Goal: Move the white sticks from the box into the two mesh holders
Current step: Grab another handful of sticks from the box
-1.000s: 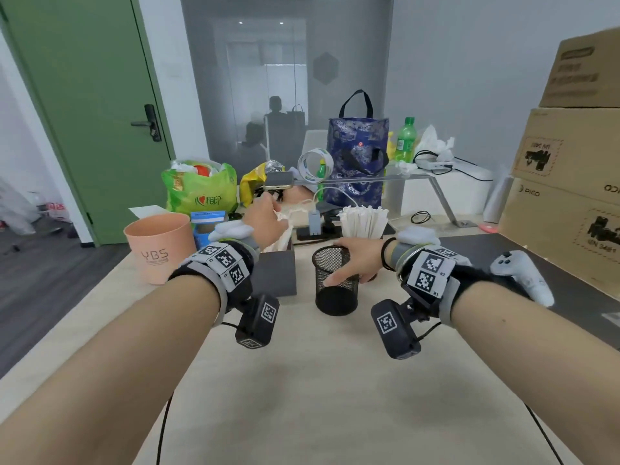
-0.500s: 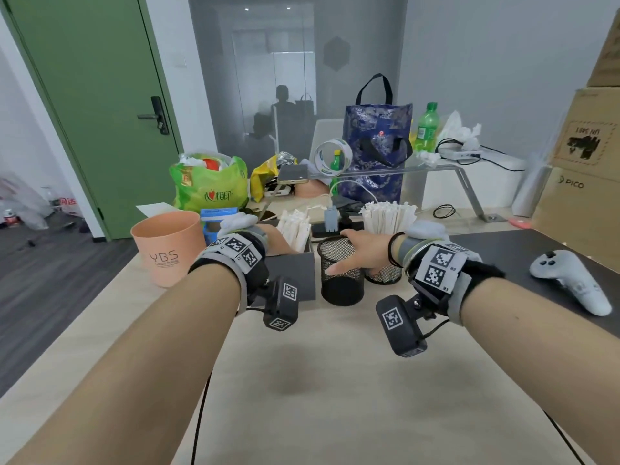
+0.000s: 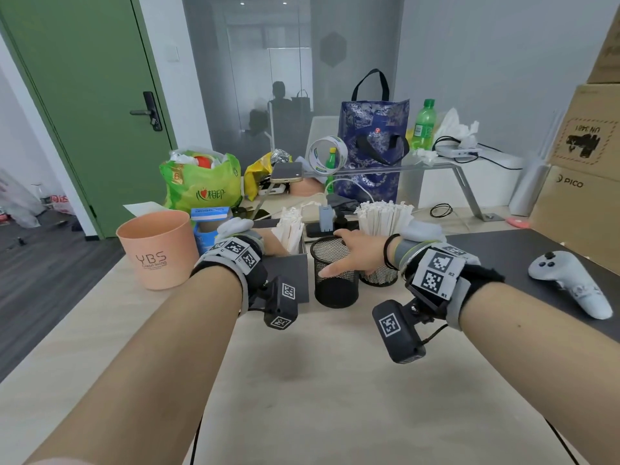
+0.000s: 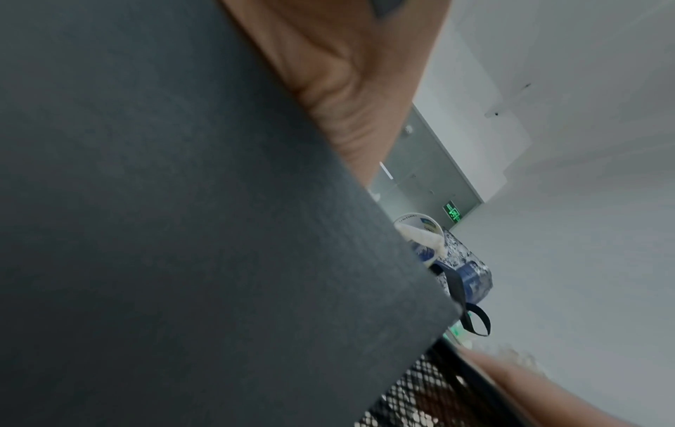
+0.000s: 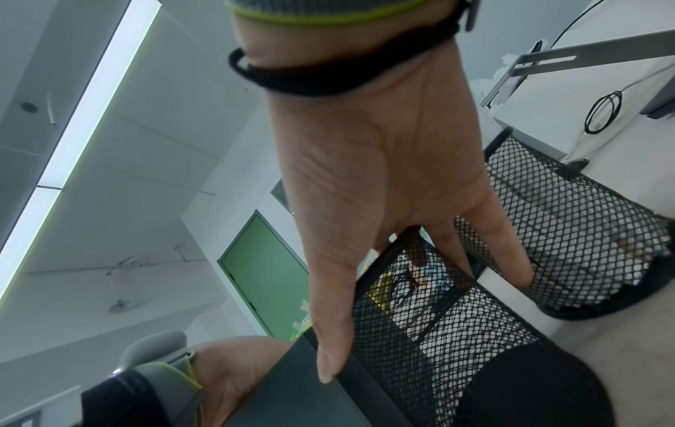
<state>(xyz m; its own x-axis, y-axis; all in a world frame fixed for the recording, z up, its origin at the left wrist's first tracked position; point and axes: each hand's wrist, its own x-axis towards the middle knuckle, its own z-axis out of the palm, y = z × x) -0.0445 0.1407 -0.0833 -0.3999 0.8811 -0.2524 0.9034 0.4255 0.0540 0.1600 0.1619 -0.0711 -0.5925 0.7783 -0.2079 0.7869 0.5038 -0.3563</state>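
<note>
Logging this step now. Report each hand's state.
Left hand: reaches into the box; fingers hidden, cannot tell.
Right hand: grips the empty mesh holder.

The right hand (image 5: 376, 185) reaches over the near mesh holder (image 5: 449, 326), thumb down its outer wall, fingers (image 5: 507, 254) draped past the rim. A second mesh holder (image 5: 584, 225) stands just beside. A dark box (image 5: 292, 404) presses close, with the left hand (image 5: 233, 372) behind.
</note>
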